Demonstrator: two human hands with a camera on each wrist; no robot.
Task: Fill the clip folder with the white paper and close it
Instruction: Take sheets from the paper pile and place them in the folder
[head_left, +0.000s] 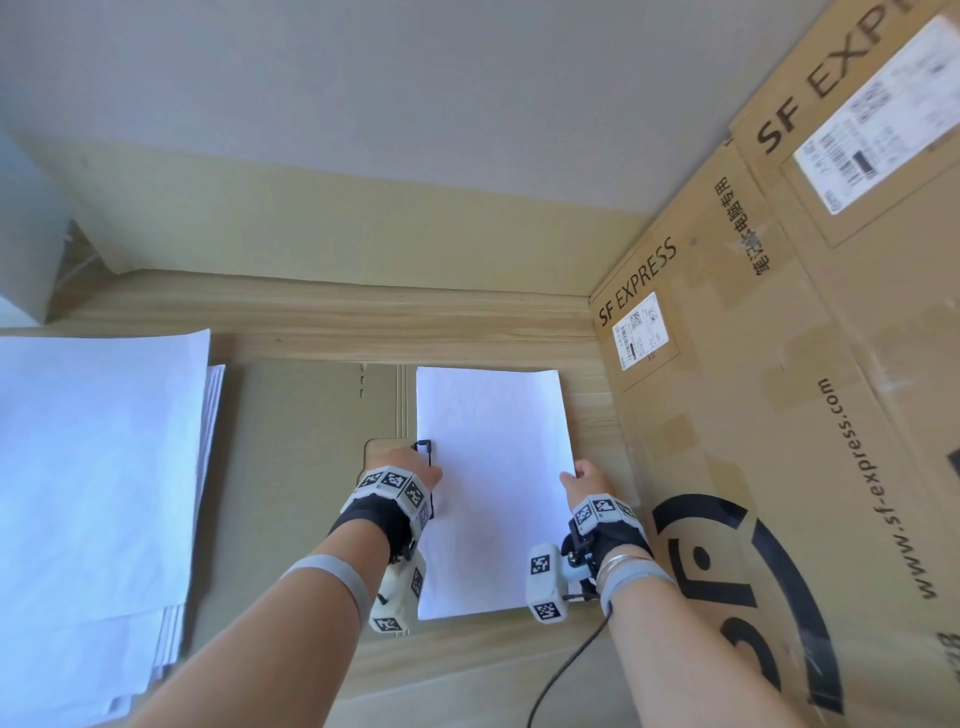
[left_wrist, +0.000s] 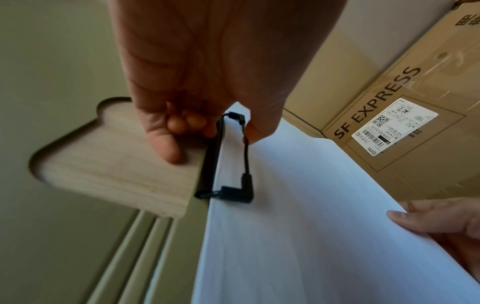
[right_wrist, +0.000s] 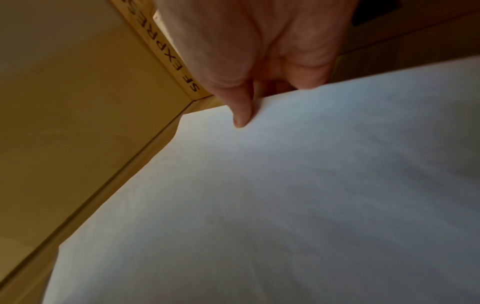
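White paper (head_left: 493, 483) lying in open clip folder (head_left: 311, 415), left grip (head_left: 410, 470) pinching black clip (left_wrist: 231, 156), right grip (head_left: 584, 480) pinching paper edge

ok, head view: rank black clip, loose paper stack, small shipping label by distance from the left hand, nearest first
1. black clip: at the left hand's fingers, on the white paper's left edge.
2. loose paper stack: off to the left.
3. small shipping label: on the cardboard box, up and right.

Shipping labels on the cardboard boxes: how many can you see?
2. One shipping label sits under SF EXPRESS near the table's far right corner; another label is at upper right. Box faces out of frame may carry more.
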